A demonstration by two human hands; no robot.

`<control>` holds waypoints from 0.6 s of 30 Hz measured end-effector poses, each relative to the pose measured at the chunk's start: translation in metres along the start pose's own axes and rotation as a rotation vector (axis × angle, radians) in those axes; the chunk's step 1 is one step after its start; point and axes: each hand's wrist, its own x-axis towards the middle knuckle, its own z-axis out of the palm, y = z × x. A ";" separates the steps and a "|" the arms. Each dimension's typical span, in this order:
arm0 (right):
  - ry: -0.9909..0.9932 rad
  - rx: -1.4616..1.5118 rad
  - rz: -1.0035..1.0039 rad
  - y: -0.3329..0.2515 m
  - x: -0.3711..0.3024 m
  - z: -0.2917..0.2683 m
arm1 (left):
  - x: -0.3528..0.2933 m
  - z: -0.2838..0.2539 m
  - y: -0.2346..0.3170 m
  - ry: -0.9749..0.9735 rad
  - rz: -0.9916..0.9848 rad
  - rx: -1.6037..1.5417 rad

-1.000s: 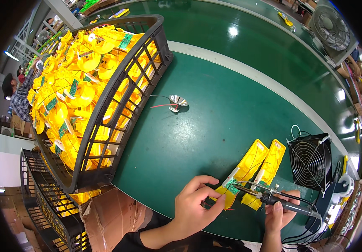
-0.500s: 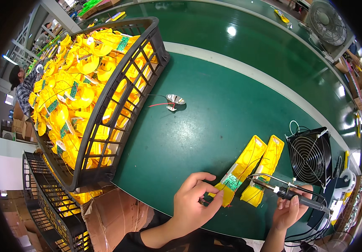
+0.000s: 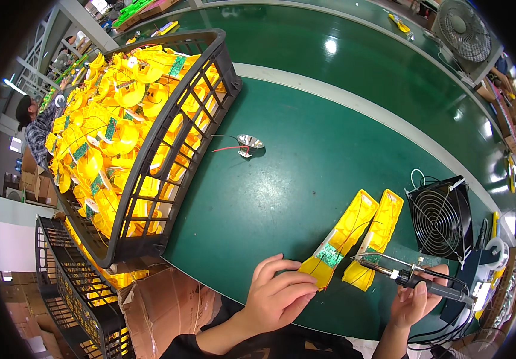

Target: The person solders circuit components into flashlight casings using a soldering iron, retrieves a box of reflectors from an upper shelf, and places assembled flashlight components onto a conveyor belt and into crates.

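My right hand is closed round the dark handle of a soldering iron, which has a thin metal tube alongside its shaft. Its tip points left, over the right one of two yellow plastic housings, close to a green circuit board. The left housing lies beside it, with its own green board and thin dark wires. My left hand rests at the lower end of the left housing, fingers stretched out and fingertips against its edge.
A black crate heaped with yellow housings stands at the left, above another crate and a cardboard box. A shiny reflector with a red wire lies mid-table. A black fan stands right of the housings; a person is far left.
My left hand's fingers have straightened from a more curled pose at the left housing's lower end. The soldering iron stays in nearly the same place.
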 end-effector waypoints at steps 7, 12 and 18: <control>-0.003 0.021 0.027 -0.001 -0.001 0.002 | 0.001 0.001 0.005 -0.024 -0.049 0.054; -0.038 0.012 0.051 0.000 -0.001 0.003 | 0.005 0.006 0.008 0.096 -0.112 0.091; -0.035 -0.019 0.065 0.000 -0.001 0.008 | 0.011 0.013 0.011 0.173 -0.204 0.118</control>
